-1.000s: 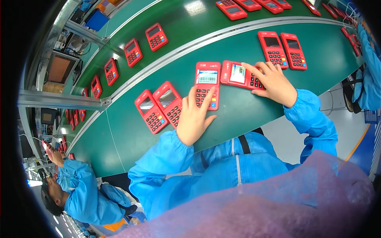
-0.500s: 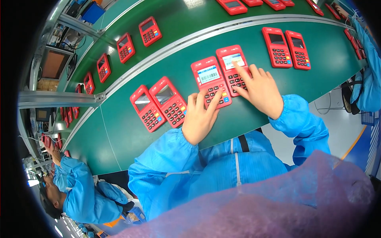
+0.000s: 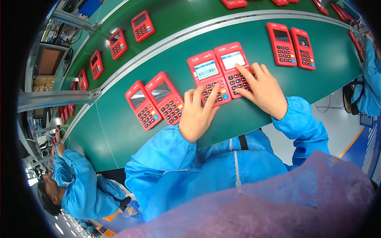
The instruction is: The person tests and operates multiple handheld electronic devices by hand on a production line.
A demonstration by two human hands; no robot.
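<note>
Two red payment terminals with lit screens lie side by side on the green table before me. On the left payment terminal (image 3: 206, 70), which shows a barcode, my left hand (image 3: 195, 112) rests with fingers spread over the keypad. My right hand (image 3: 266, 89) is open on the right payment terminal (image 3: 231, 59), its index fingertip at the lower edge of the screen and its thumb by the keys. Left of my hands lie two more terminals with dark screens, an outer one (image 3: 143, 105) and an inner one (image 3: 163, 95).
Another dark-screened pair of terminals (image 3: 282, 44) lies at the right. Behind a metal rail (image 3: 166, 47), several terminals (image 3: 143, 26) sit on a green belt. A metal post (image 3: 55, 100) juts in at left. Co-workers in blue sit at left (image 3: 85, 190) and far right (image 3: 369, 85).
The right terminal's screen has changed to a mostly white display, and my right index finger has slid lower on it. My left fingers have shifted slightly over the keys. The co-worker's arms at left moved.
</note>
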